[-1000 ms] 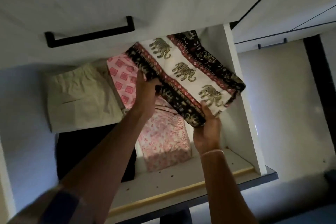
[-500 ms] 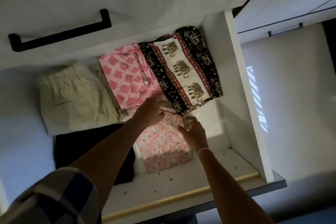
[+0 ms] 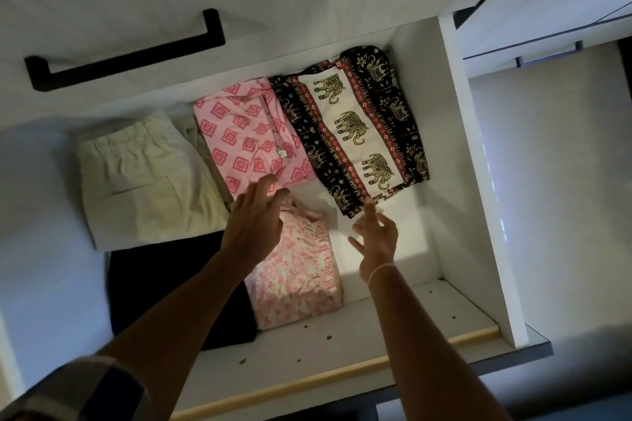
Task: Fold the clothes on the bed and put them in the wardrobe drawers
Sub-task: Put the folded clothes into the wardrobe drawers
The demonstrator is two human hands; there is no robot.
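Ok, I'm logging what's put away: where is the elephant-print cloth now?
Head view: the elephant-print cloth lies folded in the back right corner of the drawer, right of the pink diamond-print piece.

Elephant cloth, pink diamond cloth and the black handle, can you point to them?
Elephant cloth (image 3: 352, 128), head view, on the middle elephant.
Pink diamond cloth (image 3: 239, 133), head view, middle of its folded top.
Black handle (image 3: 130, 60), head view, middle of its long bar.

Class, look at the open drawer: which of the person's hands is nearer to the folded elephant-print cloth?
Right. The right hand hovers just below the elephant-print cloth, index fingertip at its near corner. The left hand is farther left, fingertips at the pink diamond-print garment.
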